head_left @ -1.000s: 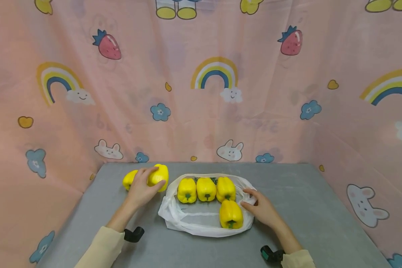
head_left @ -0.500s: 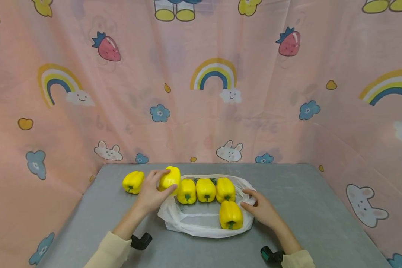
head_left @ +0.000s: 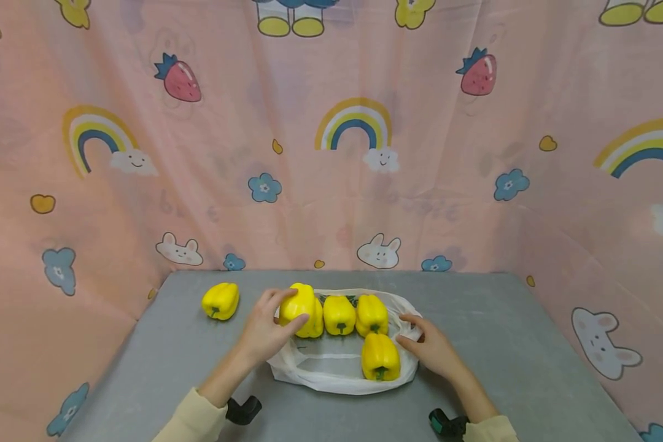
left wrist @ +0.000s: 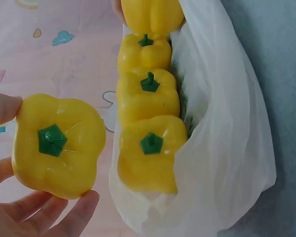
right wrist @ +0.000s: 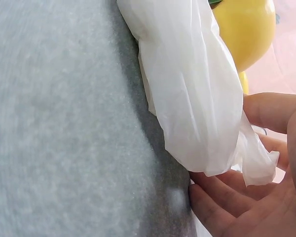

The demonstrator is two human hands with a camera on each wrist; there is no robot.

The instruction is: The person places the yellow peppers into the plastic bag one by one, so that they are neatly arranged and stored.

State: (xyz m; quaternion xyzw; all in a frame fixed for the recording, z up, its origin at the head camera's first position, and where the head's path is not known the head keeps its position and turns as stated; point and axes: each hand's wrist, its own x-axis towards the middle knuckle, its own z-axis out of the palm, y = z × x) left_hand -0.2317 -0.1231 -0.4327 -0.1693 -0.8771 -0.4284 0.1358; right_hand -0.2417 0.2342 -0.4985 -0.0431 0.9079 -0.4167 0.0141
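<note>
My left hand [head_left: 265, 331] holds a yellow bell pepper [head_left: 295, 310] over the left end of a white plastic bag [head_left: 342, 385]. The left wrist view shows this pepper [left wrist: 81, 133] with its green stem toward the camera, fingers and thumb spread round its sides. Inside the bag's wide mouth a row of yellow peppers [head_left: 339, 315] stands along the back; the held one partly covers the leftmost. One more pepper [head_left: 380, 357] sits in front at the right. At the bag's right rim, my right hand [head_left: 433, 347] holds the plastic [right wrist: 197, 103] between thumb and fingers.
A single yellow pepper [head_left: 220, 301] lies on the grey table [head_left: 519, 356] at the back left, apart from the bag. Behind the table hangs a pink patterned curtain [head_left: 447, 159]. Each wrist wears a black device [head_left: 244, 410].
My left hand has carried its pepper rightward from beside the lone pepper to over the bag's left end, uncovering the lone one. The right hand and the bag have stayed nearly still.
</note>
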